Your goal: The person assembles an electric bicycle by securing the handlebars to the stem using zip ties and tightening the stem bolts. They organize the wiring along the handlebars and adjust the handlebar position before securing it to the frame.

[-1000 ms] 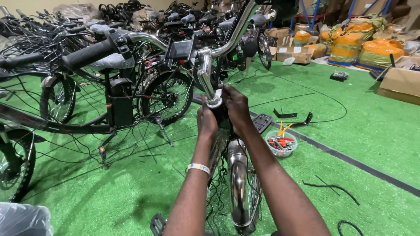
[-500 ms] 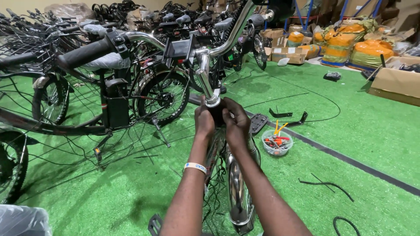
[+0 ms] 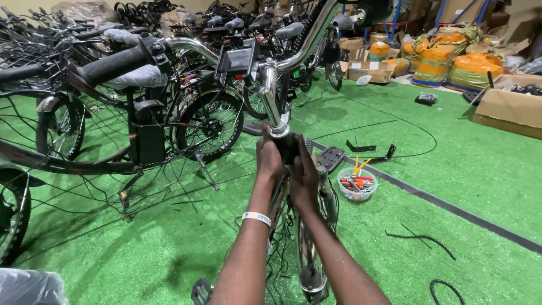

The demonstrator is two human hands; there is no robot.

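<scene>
Both hands, left hand (image 3: 269, 155) and right hand (image 3: 305, 176), gripped the bicycle's head tube (image 3: 287, 148), fingers clamped, over green turf (image 3: 463, 169) among parked bicycles (image 3: 169, 118) and cardboard boxes (image 3: 511, 107).

Green turf floor (image 3: 169, 248) w/ a black strip (image 3: 451, 209) running diagonally at right. Clear plastic tub (image 3: 357, 183) of small tools, red and orange handles, sits on the turf just beside the strip. Two black brackets (image 3: 372, 149) lie near it, farther back. Loose black cable bits (image 3: 420, 237) lower right; a coiled hose end (image 3: 443, 291) at the bottom edge. Rows of parked bikes (image 3: 141, 85) fill the left and back, one w/ a black battery box (image 3: 149, 135) and kickstand down. Cardboard boxes (image 3: 508, 107) at right, more (image 3: 361, 65) farther back. Orange and green wrapped bundles (image 3: 471, 68) stacked behind them.
</scene>
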